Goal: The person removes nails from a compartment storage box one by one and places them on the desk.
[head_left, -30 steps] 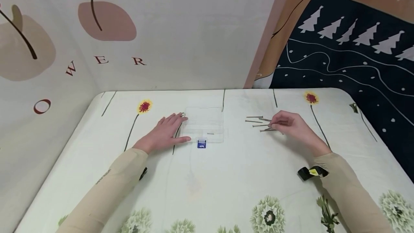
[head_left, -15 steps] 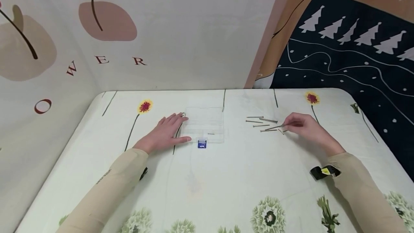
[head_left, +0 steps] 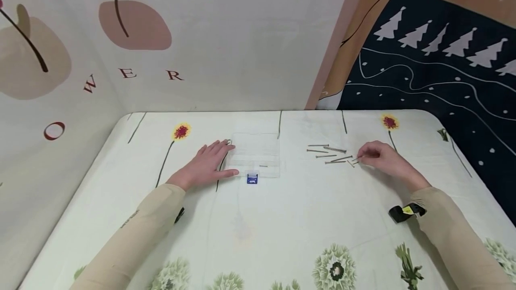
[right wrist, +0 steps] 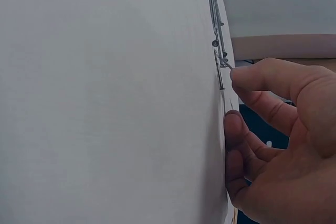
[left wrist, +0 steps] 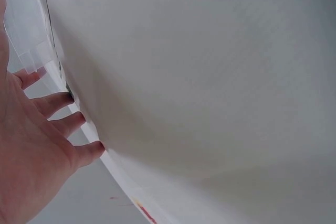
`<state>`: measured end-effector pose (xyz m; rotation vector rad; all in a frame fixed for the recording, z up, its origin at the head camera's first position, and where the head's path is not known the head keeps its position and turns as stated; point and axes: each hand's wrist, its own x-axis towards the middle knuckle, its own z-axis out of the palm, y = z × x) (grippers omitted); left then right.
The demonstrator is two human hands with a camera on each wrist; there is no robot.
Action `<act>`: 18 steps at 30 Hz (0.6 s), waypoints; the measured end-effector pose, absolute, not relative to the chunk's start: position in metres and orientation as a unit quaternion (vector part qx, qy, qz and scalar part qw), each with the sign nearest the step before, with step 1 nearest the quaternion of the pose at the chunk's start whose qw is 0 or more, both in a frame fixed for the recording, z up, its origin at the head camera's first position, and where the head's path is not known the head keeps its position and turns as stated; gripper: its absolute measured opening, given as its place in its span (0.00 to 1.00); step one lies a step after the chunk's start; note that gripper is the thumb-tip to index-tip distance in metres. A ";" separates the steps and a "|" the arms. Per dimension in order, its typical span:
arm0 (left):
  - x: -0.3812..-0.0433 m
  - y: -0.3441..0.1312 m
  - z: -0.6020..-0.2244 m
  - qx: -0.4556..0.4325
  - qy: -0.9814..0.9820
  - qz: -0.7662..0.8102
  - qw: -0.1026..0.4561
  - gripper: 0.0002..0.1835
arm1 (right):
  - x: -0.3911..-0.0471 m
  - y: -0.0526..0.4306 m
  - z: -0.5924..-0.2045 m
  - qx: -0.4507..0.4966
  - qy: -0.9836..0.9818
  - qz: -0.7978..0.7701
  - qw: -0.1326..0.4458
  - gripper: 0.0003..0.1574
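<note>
My left hand [head_left: 205,164] lies with spread, straight fingers against the left side of a clear plastic box [head_left: 274,149]. A blue piece [head_left: 252,179] is at the box's front edge, and one short nail [head_left: 263,166] lies inside. To the right of the box, several long nails [head_left: 325,156] lie loosely on the cloth. My right hand [head_left: 380,160] is at the right end of this group. Its thumb and forefinger pinch the end of a short nail [right wrist: 226,63], low over the cloth. Another short nail [head_left: 350,164] lies just left of the fingertips.
A white flower-printed cloth [head_left: 282,218] covers the table. Pale printed fabric [head_left: 242,57] hangs behind it, and dark fabric with white trees [head_left: 435,75] hangs at the right. A black wrist strap [head_left: 399,213] is on the right sleeve.
My right hand has moved right from among the long nails. The long nail it held half a second ago now lies on the cloth, and it pinches a short one. My left hand stays put.
</note>
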<state>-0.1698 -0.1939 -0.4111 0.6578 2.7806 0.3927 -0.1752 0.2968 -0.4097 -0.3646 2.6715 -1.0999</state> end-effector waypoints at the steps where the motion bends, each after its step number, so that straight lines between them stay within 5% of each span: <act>1: -0.170 -0.194 -0.411 0.227 0.956 0.135 0.128 0.46 | -0.175 0.297 -0.410 -0.126 0.912 -0.374 0.114 0.08; 18: -0.168 -0.193 -0.407 0.230 0.955 0.140 0.124 0.46 | -0.178 0.284 -0.404 -0.124 0.907 -0.393 0.087 0.14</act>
